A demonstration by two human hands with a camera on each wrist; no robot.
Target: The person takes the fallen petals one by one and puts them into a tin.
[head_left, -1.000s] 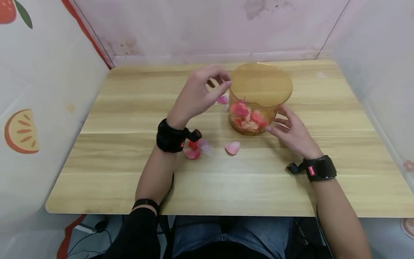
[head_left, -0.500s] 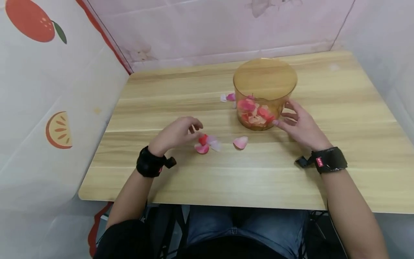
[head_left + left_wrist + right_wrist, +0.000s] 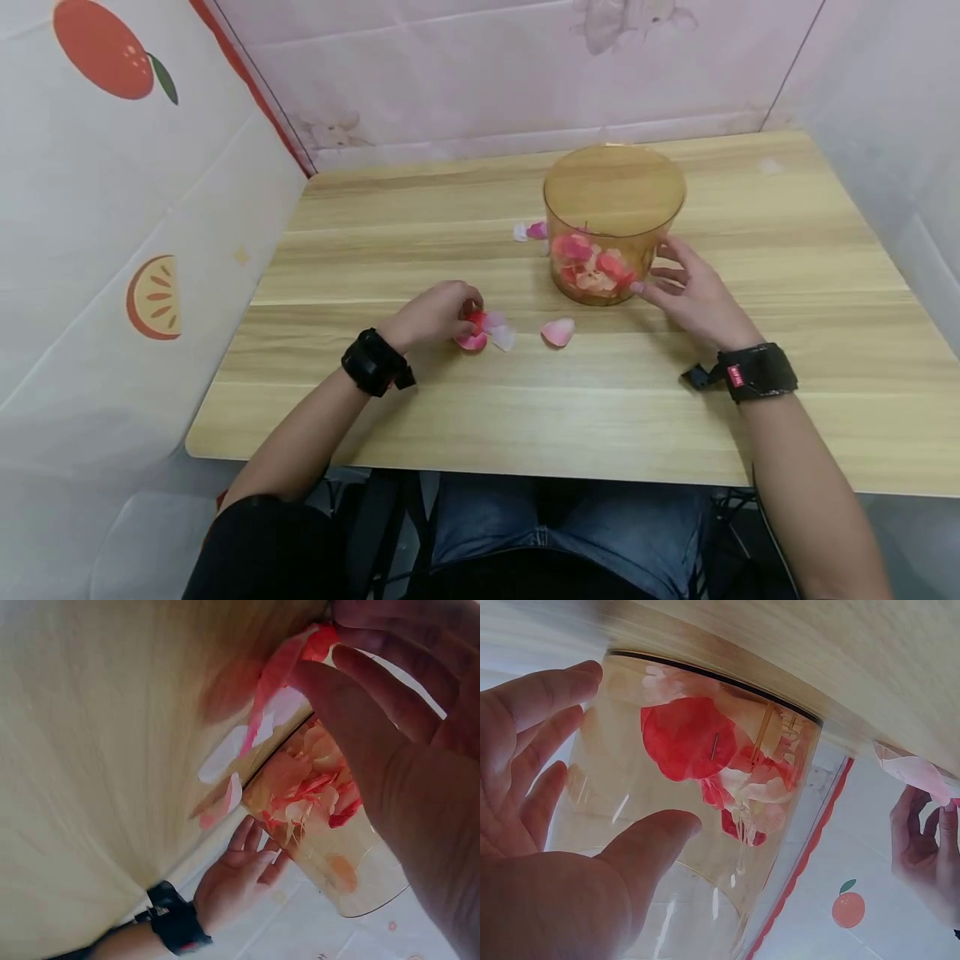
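Mid-table, the left hand (image 3: 435, 315) pinches a red petal (image 3: 474, 320) among three loose petals, while the right hand (image 3: 693, 296), fingers straight, touches the jar (image 3: 613, 218).

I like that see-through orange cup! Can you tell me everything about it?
The cup is round, open-topped and looks like clear amber plastic. It stands upright on the wooden table, far of middle. Red and pink petals fill its bottom. The right hand touches its side with straight fingers.
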